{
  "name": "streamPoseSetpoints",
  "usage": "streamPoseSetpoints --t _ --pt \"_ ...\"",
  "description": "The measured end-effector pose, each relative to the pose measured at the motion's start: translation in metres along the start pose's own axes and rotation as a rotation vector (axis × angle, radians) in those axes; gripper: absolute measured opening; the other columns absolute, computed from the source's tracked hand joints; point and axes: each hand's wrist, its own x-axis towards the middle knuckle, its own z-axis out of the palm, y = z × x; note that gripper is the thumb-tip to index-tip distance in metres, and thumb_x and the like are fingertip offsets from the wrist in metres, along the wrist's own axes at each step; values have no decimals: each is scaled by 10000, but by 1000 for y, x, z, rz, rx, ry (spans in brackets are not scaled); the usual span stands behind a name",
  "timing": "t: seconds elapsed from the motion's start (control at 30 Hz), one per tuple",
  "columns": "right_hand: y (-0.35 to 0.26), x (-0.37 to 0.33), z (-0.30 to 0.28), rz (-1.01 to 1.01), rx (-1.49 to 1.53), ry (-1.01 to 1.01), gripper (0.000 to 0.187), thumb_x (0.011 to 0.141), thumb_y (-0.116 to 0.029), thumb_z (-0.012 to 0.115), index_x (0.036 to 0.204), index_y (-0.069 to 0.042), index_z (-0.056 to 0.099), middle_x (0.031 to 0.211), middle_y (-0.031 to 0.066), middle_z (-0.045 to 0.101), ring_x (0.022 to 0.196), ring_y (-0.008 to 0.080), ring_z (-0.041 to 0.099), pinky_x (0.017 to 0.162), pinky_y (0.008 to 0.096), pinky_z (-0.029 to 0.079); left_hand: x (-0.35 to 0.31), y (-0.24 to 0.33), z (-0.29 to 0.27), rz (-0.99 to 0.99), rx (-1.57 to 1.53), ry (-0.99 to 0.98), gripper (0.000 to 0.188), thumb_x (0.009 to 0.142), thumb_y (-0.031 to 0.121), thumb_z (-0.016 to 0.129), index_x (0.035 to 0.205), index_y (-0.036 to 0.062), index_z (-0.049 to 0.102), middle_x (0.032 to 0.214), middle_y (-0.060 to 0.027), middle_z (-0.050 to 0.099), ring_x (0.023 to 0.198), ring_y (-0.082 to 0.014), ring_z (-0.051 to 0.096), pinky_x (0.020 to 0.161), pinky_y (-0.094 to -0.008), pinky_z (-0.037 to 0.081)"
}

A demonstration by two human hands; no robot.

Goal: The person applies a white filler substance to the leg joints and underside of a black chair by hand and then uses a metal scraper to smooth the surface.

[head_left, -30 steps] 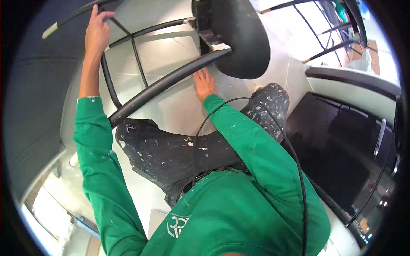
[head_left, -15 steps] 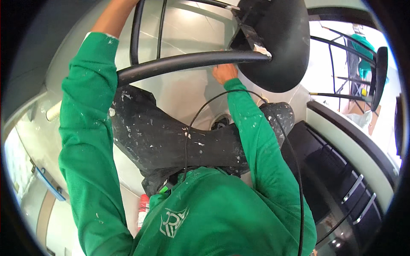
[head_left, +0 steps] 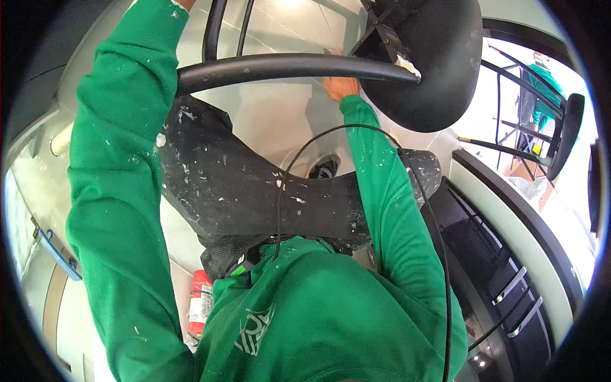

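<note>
A black stool lies tipped over in front of me, its rounded dark seat (head_left: 423, 70) at the upper right and a thick black leg (head_left: 280, 65) running across from my left sleeve to the seat. Pale, whitish material (head_left: 407, 65) shows at the leg's seat end. My right hand (head_left: 342, 88) is behind this leg, close to the seat. The leg covers most of its fingers, with only a bit of fingertip above it, so I cannot tell its grip. My left arm (head_left: 137, 51) reaches up past the leg's other end, its hand beyond the top edge.
A black cable (head_left: 289, 167) loops over my lap and right arm. By my left hip stands a red and white container (head_left: 201, 302). Dark cabinets with silver handles (head_left: 511, 284) are at the right. Beyond, another black stool (head_left: 563, 137) stands near a person in green (head_left: 544, 89).
The stool sits higher and slightly farther right in view. My right hand has shifted up with it, and my left hand has slid further out past the top edge.
</note>
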Motion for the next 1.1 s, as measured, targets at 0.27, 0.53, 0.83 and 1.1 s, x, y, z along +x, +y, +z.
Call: streamPoseSetpoints --t 0.27,0.53,0.83,1.1 --pt "-4 -11 -16 -29 -56 -84 848 901 -216 649 1639 -97 249 1630 201 389 1400 447 477 1179 516 396 -1 2 1 -27 49 79 248 864 23 508 964 25 735 1479 -392 468 1308 -489 567 1061 -466 479" --pt "-60 -86 -82 277 143 -669 732 902 -128 552 1599 -51 343 1571 247 453 1362 454 515 1173 491 420 -30 -7 -23 -82 91 75 217 896 26 495 982 34 694 1624 -294 359 1248 -493 601 1060 -470 480" --pt "-100 -199 -237 109 359 -76 764 833 51 435 1591 27 343 1608 272 398 1502 400 385 1265 420 283 -39 7 -35 -101 -30 84 192 872 20 519 972 19 683 1625 -295 358 1250 -466 608 1054 -454 488" --pt "-86 -214 -266 308 905 317 663 979 52 432 1626 -48 326 1614 151 440 1337 270 597 1117 388 466 -38 32 -49 -262 71 -40 329 922 117 539 1197 132 718 1709 -99 316 1390 -361 554 1125 -444 446"
